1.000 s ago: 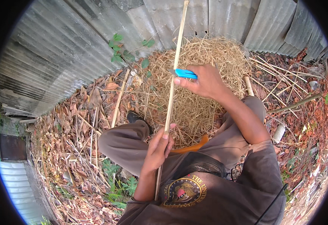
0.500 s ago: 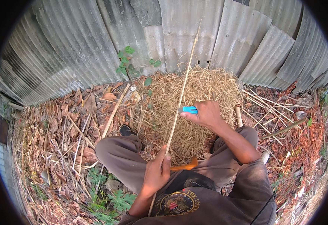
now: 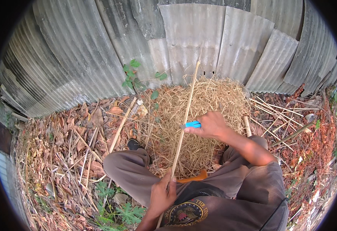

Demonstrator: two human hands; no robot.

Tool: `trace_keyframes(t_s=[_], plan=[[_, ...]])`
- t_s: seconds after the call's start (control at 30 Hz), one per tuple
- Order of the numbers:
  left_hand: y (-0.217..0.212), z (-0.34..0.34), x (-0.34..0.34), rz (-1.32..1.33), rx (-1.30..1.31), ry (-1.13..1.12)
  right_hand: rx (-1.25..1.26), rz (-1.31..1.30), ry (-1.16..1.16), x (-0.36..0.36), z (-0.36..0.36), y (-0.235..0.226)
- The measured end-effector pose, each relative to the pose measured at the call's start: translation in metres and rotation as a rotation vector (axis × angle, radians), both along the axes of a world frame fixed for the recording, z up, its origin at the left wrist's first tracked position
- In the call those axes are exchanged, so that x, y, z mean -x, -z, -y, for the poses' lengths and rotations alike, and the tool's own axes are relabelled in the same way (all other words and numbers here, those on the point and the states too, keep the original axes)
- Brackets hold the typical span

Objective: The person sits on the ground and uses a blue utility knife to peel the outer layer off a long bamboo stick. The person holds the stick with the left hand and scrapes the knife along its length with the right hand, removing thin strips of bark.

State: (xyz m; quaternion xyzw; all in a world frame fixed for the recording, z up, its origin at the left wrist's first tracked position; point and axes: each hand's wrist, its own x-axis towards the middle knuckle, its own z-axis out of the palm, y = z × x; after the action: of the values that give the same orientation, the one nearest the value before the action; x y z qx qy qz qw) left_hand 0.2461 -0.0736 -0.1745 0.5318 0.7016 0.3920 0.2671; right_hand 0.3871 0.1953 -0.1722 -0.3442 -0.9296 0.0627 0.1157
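left hand [image 3: 163, 193]: grip wrapped round long thin pale bamboo stick [image 3: 184, 118], lower end hidden
right hand [image 3: 210, 125]: grip clamped on blue-handled knife [image 3: 192, 124], blade hard to see

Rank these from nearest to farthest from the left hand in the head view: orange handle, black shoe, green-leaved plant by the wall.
1. The orange handle, just right of the left hand.
2. The black shoe, up and left.
3. The green-leaved plant, far up by the corrugated metal wall.

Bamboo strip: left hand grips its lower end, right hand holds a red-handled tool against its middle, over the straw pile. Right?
Not quite. In the head view the tool in the right hand has a blue handle, not red. The left hand does grip the bamboo strip low, over the straw pile.
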Motion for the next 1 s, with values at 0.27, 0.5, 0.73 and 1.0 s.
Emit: trace_keyframes(t_s=[0.27,0.5,0.73,1.0], plan=[[-0.020,-0.024,0.000,-0.035,0.010,-0.004,-0.279,-0.209,-0.203,0.003,-0.003,-0.004],[-0.033,-0.025,-0.004,-0.112,0.110,-0.060,-0.403,-0.302,-0.218,0.013,-0.034,-0.001],[-0.018,-0.004,-0.018,-0.147,0.142,-0.007,-0.093,-0.118,0.316,-0.040,-0.133,-0.008],[-0.033,0.008,-0.032,-0.086,0.432,0.045,-0.234,-0.123,0.510,-0.115,-0.201,0.010]])
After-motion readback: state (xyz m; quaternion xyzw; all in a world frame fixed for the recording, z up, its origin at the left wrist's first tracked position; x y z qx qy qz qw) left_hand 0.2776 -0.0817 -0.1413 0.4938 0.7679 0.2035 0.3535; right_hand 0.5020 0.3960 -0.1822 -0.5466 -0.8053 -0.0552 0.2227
